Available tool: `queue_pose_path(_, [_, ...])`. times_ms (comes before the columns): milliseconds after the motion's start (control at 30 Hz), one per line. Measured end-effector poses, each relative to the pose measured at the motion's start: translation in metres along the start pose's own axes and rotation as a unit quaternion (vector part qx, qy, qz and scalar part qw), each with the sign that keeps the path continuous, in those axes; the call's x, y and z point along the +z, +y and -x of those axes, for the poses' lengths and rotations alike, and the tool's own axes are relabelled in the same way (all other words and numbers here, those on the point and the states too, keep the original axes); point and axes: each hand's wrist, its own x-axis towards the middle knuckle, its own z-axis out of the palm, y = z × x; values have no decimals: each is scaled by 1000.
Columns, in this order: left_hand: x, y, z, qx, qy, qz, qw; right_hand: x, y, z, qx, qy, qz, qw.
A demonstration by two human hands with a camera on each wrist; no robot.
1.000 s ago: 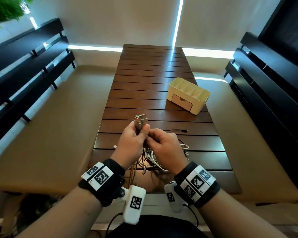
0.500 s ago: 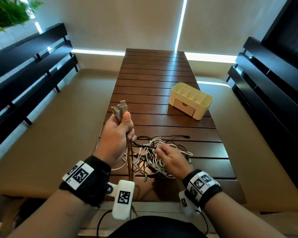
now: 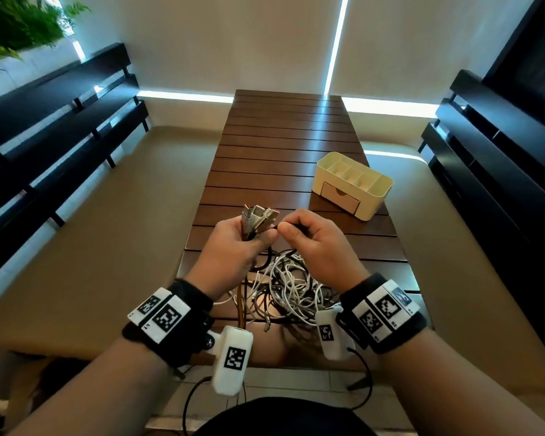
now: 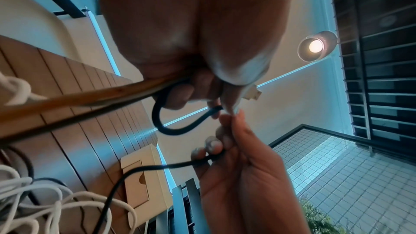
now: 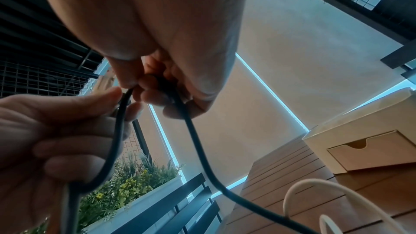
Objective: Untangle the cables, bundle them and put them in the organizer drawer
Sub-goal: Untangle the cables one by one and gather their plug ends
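the slatted wooden table [image 3: 283, 143] runs away from the person, with the cream organizer [image 3: 376, 196] on its right side, drawer [image 3: 340, 199] closed, and the tangled pile of white and dark cables [image 3: 283, 287] on the near end under the wrists. the left hand [image 3: 233, 250] is clenched around a bunch of cable plug ends [image 3: 260, 215] sticking up above the pile. the right hand [image 3: 315, 243] sits right beside it, pinching a black cable [image 5: 195, 141] that loops across to the left hand's fingers [image 4: 180, 93].

Head view downward; wrist views upward (close)
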Motion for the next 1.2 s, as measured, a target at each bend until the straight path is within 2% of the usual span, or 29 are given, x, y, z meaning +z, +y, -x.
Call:
queue_pose_path(133, [-4,6,2,26,-36,-51,998,4,1,7,16,-3,1,1000])
queue_pose_path(267, [-6,12,7,58,-4,-71,996,9,4,11,27,-11,-31,999])
queue_pose_path(400, [-20,27,10,45,59,54,996,18,29,23,81,-28,-48,995])
queue_pose_path(467, [-30,30,10,37,68,73,994,21,38,27,111,-34,-64,991])
queue_pose_path(567, [-38,16,10,-24,54,12,998,16,29,19,122,-2,-87,989])
queue_pose_path(667, [-41,-8,16,-121,-1,-71,990,-1,13,0,96,58,-91,990])
queue_pose_path(733, [-42,-18,22,-151,-18,-106,983,-13,8,-11,68,81,-67,992])
queue_pose_path(800, [-43,-21,24,-137,12,-111,984,-20,7,-16,39,75,-9,996])
queue_pose_path(867, [-42,-14,25,-103,85,-111,985,-21,8,-16,23,51,52,997])
queue_pose_path(967, [-41,0,21,-51,154,-71,984,-13,11,-13,-10,-20,141,990])
queue_pose_path(1100, [-31,18,17,24,139,-102,985,-1,9,-10,-28,-84,173,981])
queue_pose_path(1200, [-24,16,13,37,54,-116,991,2,-2,-9,-47,-85,140,985])
